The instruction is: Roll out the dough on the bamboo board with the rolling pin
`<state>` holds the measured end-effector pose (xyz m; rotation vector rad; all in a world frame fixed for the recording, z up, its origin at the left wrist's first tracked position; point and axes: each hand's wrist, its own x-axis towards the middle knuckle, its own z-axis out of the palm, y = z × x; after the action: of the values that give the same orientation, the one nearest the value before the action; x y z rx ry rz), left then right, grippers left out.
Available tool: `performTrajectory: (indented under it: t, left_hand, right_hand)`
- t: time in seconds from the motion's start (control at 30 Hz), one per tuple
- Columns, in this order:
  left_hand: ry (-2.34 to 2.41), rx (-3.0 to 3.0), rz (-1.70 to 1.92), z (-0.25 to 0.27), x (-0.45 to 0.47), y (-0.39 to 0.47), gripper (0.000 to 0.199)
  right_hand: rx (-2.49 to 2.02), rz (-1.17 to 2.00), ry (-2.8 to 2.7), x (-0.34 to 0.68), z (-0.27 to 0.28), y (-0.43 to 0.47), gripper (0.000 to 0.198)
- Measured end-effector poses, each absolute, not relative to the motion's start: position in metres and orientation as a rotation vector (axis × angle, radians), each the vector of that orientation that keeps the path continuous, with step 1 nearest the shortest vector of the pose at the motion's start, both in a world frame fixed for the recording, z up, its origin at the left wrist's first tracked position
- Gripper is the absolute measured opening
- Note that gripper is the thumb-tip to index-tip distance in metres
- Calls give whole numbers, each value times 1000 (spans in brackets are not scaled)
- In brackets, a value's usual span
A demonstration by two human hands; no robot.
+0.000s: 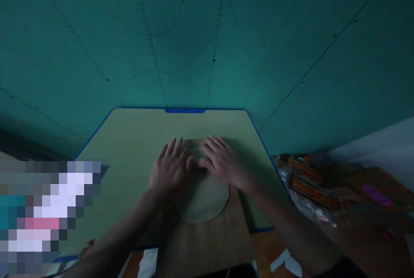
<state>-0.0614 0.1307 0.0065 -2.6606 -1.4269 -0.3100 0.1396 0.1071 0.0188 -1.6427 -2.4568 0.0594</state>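
A round, flat, pale sheet, which looks like rolled dough, lies on a wooden board. My left hand rests palm down over its far left part, fingers stretched forward. Across from it, my right hand is also palm down at the far right part, fingers extended and slightly blurred. Between the two thumbs runs a dark band; I cannot make out whether a thin roller or only shadow lies under the palms. Both hands cover the far part of the sheet.
The board stands on a pale table with a blue rim. A green wall with drawn lines rises behind. At right lie plastic-wrapped orange packages; white paper scraps are near the front. The left side is pixelated.
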Motion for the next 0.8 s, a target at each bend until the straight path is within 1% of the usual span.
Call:
performTrajectory:
  t: [0.1, 0.2, 0.27, 0.37, 0.43, 0.53, 0.63, 0.73, 0.8]
  left_hand:
    - [-1162, -2663, -445, -2, -79, 64, 50]
    - [-1009, -2700, -429, -2, -86, 25, 56]
    - [-996, -2713, -413, -1, -82, 28, 71]
    - [-964, -2793, -376, 2, -67, 64, 109]
    - [-961, -2887, -260, 6, -56, 90, 120]
    - [-1020, -2936, -175, 11, -48, 100, 120]
    - [-991, -2879, -338, 10, -55, 69, 121]
    - [-869, -2825, -487, 7, -70, 28, 105]
    - [-819, -2820, -505, 6, -76, 17, 96]
  right_hand:
    - [-1560, 78, -2471, 137, 14, 37, 52]
    - [-1535, 38, -2467, 136, 13, -4, 56]
    - [-1534, 66, -2499, 135, 14, -3, 61]
    - [-1511, 188, -2573, 132, 22, 33, 72]
    - [-1496, 254, -2613, 129, 27, 62, 78]
    - [-1528, 293, -2613, 127, 31, 75, 78]
    - [-1513, 279, -2573, 126, 24, 40, 76]
    - [-1481, 255, -2550, 126, 17, -8, 73]
    - [-1470, 235, -2558, 126, 14, -22, 71]
